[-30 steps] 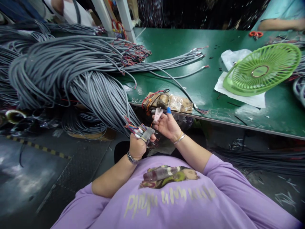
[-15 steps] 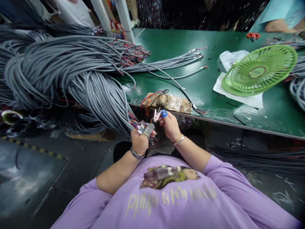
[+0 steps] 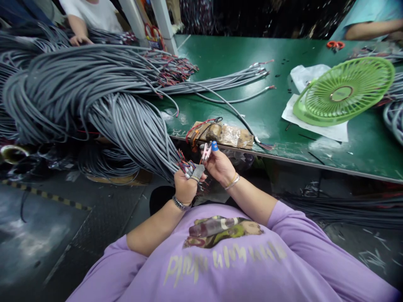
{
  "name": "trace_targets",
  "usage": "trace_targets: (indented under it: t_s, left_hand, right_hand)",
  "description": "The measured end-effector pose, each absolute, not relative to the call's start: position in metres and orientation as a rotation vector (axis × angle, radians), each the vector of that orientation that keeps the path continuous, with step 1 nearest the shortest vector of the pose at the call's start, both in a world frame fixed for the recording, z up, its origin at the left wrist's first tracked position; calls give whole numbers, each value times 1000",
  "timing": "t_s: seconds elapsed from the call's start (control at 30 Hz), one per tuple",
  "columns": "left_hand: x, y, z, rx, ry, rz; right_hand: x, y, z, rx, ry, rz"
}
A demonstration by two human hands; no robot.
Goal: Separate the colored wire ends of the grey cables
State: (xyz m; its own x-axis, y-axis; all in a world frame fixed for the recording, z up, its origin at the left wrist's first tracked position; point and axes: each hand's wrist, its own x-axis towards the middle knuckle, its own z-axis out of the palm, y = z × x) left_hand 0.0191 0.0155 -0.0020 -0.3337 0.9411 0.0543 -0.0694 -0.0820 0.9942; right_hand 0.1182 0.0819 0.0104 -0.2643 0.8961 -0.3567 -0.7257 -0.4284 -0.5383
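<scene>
My left hand (image 3: 185, 186) is closed around the ends of a thick bundle of grey cables (image 3: 132, 126), whose coloured wire tips (image 3: 184, 164) stick out above the fist; a grey cot covers one finger. My right hand (image 3: 220, 165), with a blue fingertip cot, pinches a small pink clip (image 3: 206, 151) just right of those wire tips. Both hands hover below the front edge of the green table (image 3: 283, 138), in front of my purple shirt.
A huge heap of grey cables (image 3: 63, 84) fills the left. A taped cardboard fixture with wires (image 3: 222, 134) sits at the table edge, loose cables (image 3: 226, 79) behind it. A green fan (image 3: 344, 91) lies right on white paper. Other people's arms show at the far corners.
My right hand has closed on the pink clip and drawn nearer to the wire tips; the left fist has stayed on the bundle. The person at far left has reached a hand onto the cables.
</scene>
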Motion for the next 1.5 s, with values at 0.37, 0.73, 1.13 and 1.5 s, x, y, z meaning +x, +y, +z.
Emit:
trace_targets:
  t_s: [0.37,0.73,1.13,1.5]
  left_hand:
    - [13,4,-3,1019,1355,1559]
    - [-2,4,3,1034,1179,1318]
    - [-20,2,26,935,933,1199]
    - [-19,-7,21,1217,1009,1032]
  right_hand:
    - [131,75,0,-675,-253,2039]
    - [154,68,-9,-763,-351,2016]
    - [195,46,-6,-1022,-1022,1584]
    - [172,14,38,-744,-1847,1330]
